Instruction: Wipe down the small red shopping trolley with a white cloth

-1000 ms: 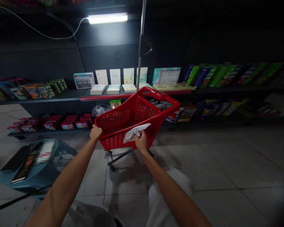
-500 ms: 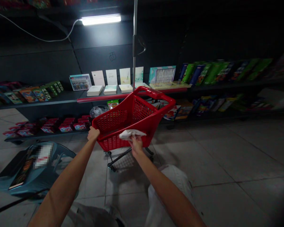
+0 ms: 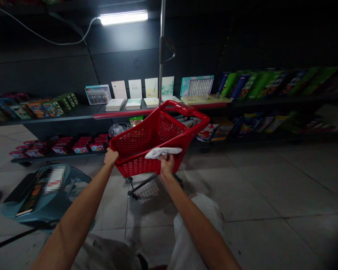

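A red plastic shopping cart [image 3: 135, 141] on dark wheeled legs stands in front of me, its handle at the upper right. My left hand [image 3: 110, 157] is closed round the cart's near left corner. Against the near side wall my right hand [image 3: 167, 165] presses a bunched white cloth [image 3: 163, 152], gripped between its fingers. The cloth lies along the upper part of that wall, just below the rim. Part of the cart's inside floor is hidden by its walls.
Behind the cart runs a dark shelf [image 3: 81, 115] with books, boxed sets and snack packs. A lit tube lamp [image 3: 124, 17] hangs above, and a metal pole [image 3: 161, 71] rises behind the cart. A blue-grey machine [image 3: 70, 202] with a black cable is at left on the tiled floor.
My right hand has slid the cloth a little to the right and up along the cart's side. My left hand keeps its hold on the corner. The view has shifted slightly.
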### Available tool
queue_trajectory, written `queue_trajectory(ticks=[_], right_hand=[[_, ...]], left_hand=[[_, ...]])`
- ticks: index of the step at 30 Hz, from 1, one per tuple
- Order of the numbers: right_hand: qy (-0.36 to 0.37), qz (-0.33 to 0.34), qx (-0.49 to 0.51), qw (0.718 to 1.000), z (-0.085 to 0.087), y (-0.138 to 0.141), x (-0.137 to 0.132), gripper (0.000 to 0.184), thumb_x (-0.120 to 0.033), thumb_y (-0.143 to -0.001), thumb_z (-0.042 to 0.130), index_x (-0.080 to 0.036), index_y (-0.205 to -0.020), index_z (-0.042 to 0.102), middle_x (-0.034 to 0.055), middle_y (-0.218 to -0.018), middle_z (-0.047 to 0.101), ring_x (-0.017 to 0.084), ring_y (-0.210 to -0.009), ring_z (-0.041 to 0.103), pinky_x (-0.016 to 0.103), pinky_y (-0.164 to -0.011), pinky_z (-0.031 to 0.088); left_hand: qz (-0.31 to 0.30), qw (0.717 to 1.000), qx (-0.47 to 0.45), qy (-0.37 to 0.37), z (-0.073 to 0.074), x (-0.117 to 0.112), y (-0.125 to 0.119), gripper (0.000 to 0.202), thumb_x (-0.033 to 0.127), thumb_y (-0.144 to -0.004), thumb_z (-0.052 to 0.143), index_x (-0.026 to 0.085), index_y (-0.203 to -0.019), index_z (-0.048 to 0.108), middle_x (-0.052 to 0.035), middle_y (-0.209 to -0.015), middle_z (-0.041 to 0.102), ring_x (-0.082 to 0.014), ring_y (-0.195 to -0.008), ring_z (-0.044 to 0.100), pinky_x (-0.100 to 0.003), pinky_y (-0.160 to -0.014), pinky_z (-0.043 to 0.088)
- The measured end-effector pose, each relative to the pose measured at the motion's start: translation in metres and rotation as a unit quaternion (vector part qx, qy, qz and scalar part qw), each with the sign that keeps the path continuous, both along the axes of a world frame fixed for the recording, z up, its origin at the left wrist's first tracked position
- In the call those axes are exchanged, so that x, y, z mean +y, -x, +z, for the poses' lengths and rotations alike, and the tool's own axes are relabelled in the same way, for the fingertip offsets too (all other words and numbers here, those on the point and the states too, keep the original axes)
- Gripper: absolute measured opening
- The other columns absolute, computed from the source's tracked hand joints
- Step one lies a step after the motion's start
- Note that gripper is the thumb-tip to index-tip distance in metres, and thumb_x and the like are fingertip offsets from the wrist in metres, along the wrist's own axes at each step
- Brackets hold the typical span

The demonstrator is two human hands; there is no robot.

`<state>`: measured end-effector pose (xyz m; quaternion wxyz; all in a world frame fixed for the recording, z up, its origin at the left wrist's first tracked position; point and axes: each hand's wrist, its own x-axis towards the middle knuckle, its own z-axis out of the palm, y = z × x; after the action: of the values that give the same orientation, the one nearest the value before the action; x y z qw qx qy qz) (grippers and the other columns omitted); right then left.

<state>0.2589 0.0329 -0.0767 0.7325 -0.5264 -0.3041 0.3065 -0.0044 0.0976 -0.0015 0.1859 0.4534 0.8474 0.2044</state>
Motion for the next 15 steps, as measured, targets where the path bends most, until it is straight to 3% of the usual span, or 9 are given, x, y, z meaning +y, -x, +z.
queue_trajectory(ticks=[4,7,11,15], right_hand=[[-0.002,0.168,0.073,0.983,0.009,0.043,-0.026,0.042,-0.035,-0.071,0.075,-0.017,-0.107,0.067,0.004,-0.099,0.071,0.02,-0.095,0.066,0.032,-0.092,0.052],[0.058,0.27,0.102,0.956,0.008,0.067,-0.048,0.033,-0.038,-0.086,0.072,-0.016,-0.11,0.068,0.0032,-0.1,0.07,0.02,-0.093,0.067,0.035,-0.087,0.056],[0.081,0.29,0.122,0.946,0.003,0.091,-0.067,0.036,-0.04,-0.098,0.062,-0.017,-0.126,0.062,0.009,-0.124,0.063,0.021,-0.104,0.065,0.041,-0.088,0.058],[0.084,0.294,0.139,0.942,-0.002,0.091,-0.064,0.035,-0.04,-0.097,0.064,-0.015,-0.122,0.063,0.0081,-0.117,0.066,0.019,-0.098,0.067,0.038,-0.084,0.059]], left_hand=[[0.007,1.0,0.003,0.001,-0.001,0.001,0.0,0.052,0.031,-0.084,0.055,0.017,-0.133,0.049,-0.0239,-0.132,0.064,-0.0381,-0.122,0.064,-0.049,-0.1,0.051],[0.007,1.0,0.004,-0.001,-0.002,0.0,-0.001,0.052,0.03,-0.084,0.054,0.016,-0.133,0.048,-0.0238,-0.132,0.064,-0.0381,-0.123,0.063,-0.049,-0.1,0.051],[0.006,1.0,0.004,-0.002,0.0,-0.003,-0.002,0.052,0.031,-0.084,0.055,0.016,-0.133,0.048,-0.0239,-0.132,0.064,-0.0378,-0.122,0.064,-0.048,-0.099,0.052],[0.004,1.0,0.003,-0.004,0.0,-0.002,0.001,0.051,0.033,-0.084,0.055,0.017,-0.132,0.048,-0.0239,-0.13,0.065,-0.037,-0.121,0.064,-0.047,-0.099,0.052]])
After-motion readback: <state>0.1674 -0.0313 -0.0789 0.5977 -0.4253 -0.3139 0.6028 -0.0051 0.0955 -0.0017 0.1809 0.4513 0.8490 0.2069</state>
